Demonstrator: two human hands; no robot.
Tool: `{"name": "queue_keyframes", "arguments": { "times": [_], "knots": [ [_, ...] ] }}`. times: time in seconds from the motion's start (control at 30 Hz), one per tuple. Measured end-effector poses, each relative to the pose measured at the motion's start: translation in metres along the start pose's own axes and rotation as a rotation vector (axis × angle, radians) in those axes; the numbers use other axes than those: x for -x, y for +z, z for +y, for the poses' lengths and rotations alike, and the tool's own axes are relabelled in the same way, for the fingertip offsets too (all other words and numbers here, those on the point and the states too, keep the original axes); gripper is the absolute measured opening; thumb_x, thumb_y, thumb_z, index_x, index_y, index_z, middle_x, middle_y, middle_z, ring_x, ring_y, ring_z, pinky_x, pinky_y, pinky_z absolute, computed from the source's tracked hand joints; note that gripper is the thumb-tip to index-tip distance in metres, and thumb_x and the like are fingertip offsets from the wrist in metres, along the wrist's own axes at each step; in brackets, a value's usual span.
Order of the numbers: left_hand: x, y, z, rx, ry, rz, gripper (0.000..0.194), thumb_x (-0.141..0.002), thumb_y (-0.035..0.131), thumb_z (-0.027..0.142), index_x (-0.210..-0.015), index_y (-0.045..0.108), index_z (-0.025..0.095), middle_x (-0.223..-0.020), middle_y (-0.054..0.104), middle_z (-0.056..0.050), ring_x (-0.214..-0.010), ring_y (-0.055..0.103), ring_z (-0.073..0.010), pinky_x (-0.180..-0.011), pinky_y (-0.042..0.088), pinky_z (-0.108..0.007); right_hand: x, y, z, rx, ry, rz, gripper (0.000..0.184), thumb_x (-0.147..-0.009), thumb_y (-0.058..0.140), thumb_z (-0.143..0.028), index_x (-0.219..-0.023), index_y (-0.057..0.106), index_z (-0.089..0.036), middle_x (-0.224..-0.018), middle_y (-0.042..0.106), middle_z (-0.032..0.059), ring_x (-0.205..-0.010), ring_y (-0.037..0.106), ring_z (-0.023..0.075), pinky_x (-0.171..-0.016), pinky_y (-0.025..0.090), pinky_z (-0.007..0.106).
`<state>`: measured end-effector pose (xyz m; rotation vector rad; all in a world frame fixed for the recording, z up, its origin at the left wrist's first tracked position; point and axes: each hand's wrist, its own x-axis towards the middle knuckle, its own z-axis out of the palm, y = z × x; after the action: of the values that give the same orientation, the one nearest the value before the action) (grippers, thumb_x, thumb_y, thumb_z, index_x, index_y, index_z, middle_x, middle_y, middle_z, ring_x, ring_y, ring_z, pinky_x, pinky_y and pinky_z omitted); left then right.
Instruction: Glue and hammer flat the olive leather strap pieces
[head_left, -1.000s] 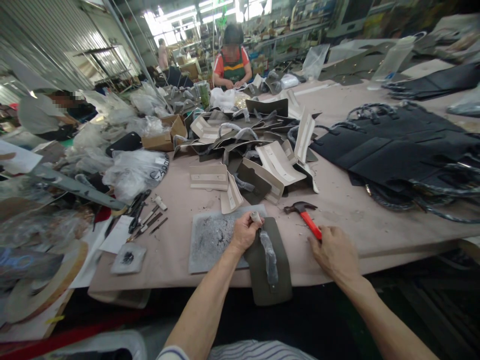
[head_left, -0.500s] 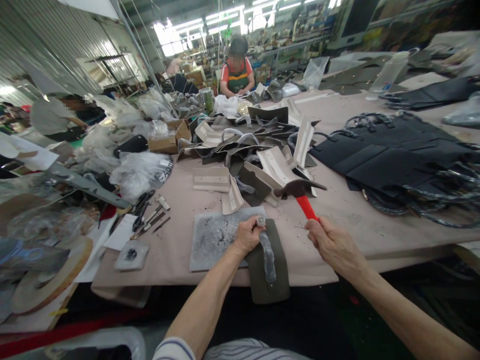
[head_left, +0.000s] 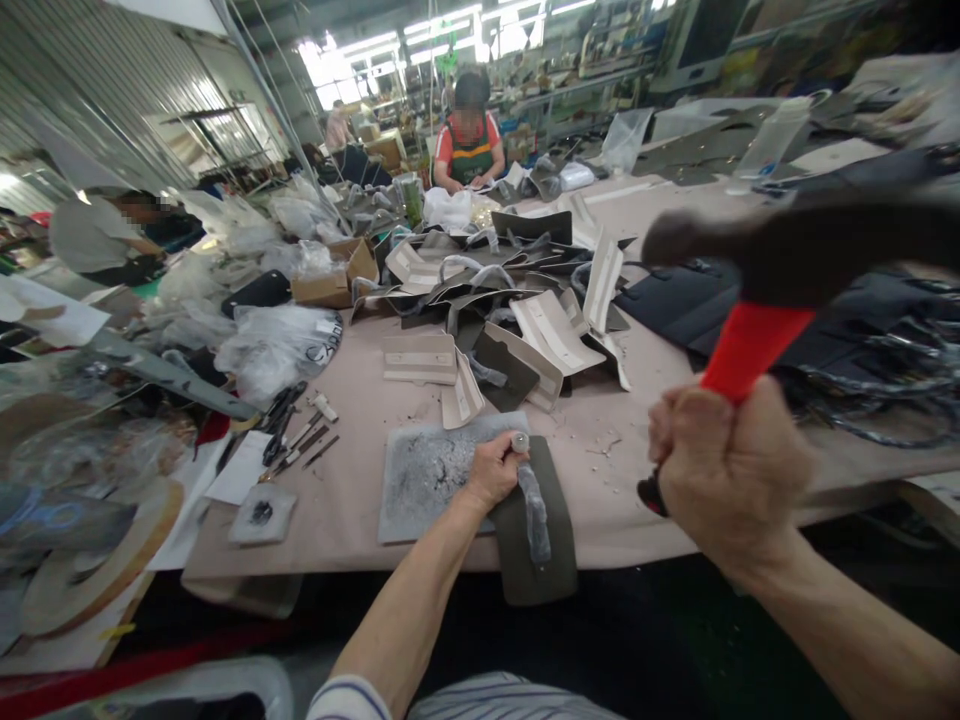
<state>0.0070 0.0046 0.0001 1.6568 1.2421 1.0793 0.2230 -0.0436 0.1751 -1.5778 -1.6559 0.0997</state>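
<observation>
the right hand (head_left: 727,470), clenched round the hammer (head_left: 757,340), has raised it higher, while the left hand (head_left: 495,472) still grips a round-topped tool (head_left: 520,441) near the bench's (head_left: 622,530) front edge.

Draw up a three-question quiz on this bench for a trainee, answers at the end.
1. What does the right hand hold up: A) scissors, B) a hammer, C) a bottle?
2. True or false: the left hand lies flat and open.
3. Fill in: the strap on the dark panel is wrapped in clear ____.

Key: 1. B. 2. False; the left hand is closed around a round-ended tool. 3. Plastic.
</observation>
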Motion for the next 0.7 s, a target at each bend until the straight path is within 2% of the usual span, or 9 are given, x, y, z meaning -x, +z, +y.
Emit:
{"name": "queue_keyframes", "arguments": {
  "times": [0.03,0.13,0.2,0.27,0.4,0.5,0.6,0.63,0.7],
  "knots": [
    [0.000,0.000,0.000,-0.008,-0.001,0.001,0.011,-0.083,0.063,0.018,-0.088,0.072,0.021,-0.083,0.073,-0.002,-0.079,0.067,-0.0184,-0.078,0.052,-0.028,0.008,0.007,0.003,0.048,0.008,-0.103,0.035,-0.101,0.029,-0.045,-0.081,0.047,-0.023,-0.059,0.050,0.0024,-0.050,0.044,0.0155,-0.054,0.028,0.029],
    [-0.001,0.000,0.000,-0.048,0.021,-0.007,0.012,-0.081,0.064,0.015,-0.088,0.072,0.021,-0.079,0.072,-0.001,-0.074,0.066,-0.0178,-0.075,0.051,-0.028,0.033,0.031,0.022,0.201,-0.008,-0.541,0.033,-0.098,0.038,-0.042,-0.073,0.048,-0.023,-0.051,0.047,0.0005,-0.042,0.038,0.0141,-0.049,0.019,0.030],
    [-0.001,0.000,0.001,-0.059,0.039,-0.005,0.015,-0.081,0.063,0.014,-0.091,0.073,0.021,-0.080,0.072,-0.001,-0.074,0.065,-0.0175,-0.075,0.051,-0.028,0.042,0.042,0.039,0.242,0.019,-0.693,0.029,-0.098,0.041,-0.041,-0.080,0.053,-0.022,-0.055,0.053,0.0005,-0.044,0.044,0.0150,-0.050,0.019,0.030],
    [0.000,-0.001,0.002,-0.050,0.050,0.000,0.016,-0.082,0.062,0.014,-0.092,0.073,0.020,-0.083,0.073,-0.001,-0.078,0.066,-0.0175,-0.077,0.051,-0.027,0.045,0.047,0.057,0.247,0.075,-0.765,0.029,-0.100,0.039,-0.041,-0.086,0.055,-0.022,-0.061,0.058,0.0011,-0.051,0.051,0.0162,-0.052,0.022,0.029],
    [0.001,-0.001,0.003,-0.053,0.027,-0.003,0.014,-0.082,0.062,0.014,-0.091,0.072,0.020,-0.084,0.073,-0.001,-0.080,0.067,-0.0176,-0.077,0.051,-0.027,0.044,0.060,0.098,0.174,0.224,-0.789,0.038,-0.103,0.031,-0.038,-0.082,0.056,-0.020,-0.066,0.061,0.0024,-0.061,0.057,0.0170,-0.058,0.035,0.028],
    [0.001,-0.001,0.002,-0.059,0.014,0.001,0.013,-0.081,0.065,0.015,-0.091,0.073,0.019,-0.084,0.074,-0.001,-0.079,0.067,-0.0178,-0.076,0.052,-0.027,0.045,0.072,0.116,0.389,0.214,-0.728,0.035,-0.102,0.036,-0.036,-0.091,0.061,-0.015,-0.076,0.065,0.0076,-0.069,0.062,0.0218,-0.065,0.042,0.032],
    [0.002,0.000,0.001,-0.032,0.021,0.013,0.012,-0.081,0.065,0.016,-0.090,0.073,0.018,-0.082,0.073,-0.001,-0.077,0.066,-0.0173,-0.074,0.052,-0.027,0.053,0.083,0.099,0.483,0.073,-0.551,0.038,-0.099,0.043,-0.038,-0.118,0.060,-0.009,-0.110,0.066,0.0204,-0.097,0.064,0.0306,-0.079,0.048,0.040],
    [0.002,0.000,0.001,-0.019,0.022,0.016,0.011,-0.081,0.066,0.016,-0.090,0.073,0.018,-0.081,0.073,-0.002,-0.076,0.066,-0.0171,-0.073,0.052,-0.027,0.058,0.087,0.086,0.416,0.034,-0.512,0.043,-0.099,0.044,-0.040,-0.127,0.056,-0.009,-0.118,0.064,0.0217,-0.104,0.063,0.0312,-0.084,0.048,0.041],
    [0.001,0.000,0.001,0.001,0.022,0.025,0.011,-0.081,0.066,0.017,-0.089,0.073,0.018,-0.081,0.073,-0.002,-0.076,0.065,-0.0173,-0.074,0.053,-0.027,0.071,0.095,0.052,0.222,0.003,-0.547,0.049,-0.100,0.044,-0.043,-0.137,0.048,-0.013,-0.120,0.065,0.0183,-0.106,0.065,0.0286,-0.085,0.050,0.038]
  ]
}}
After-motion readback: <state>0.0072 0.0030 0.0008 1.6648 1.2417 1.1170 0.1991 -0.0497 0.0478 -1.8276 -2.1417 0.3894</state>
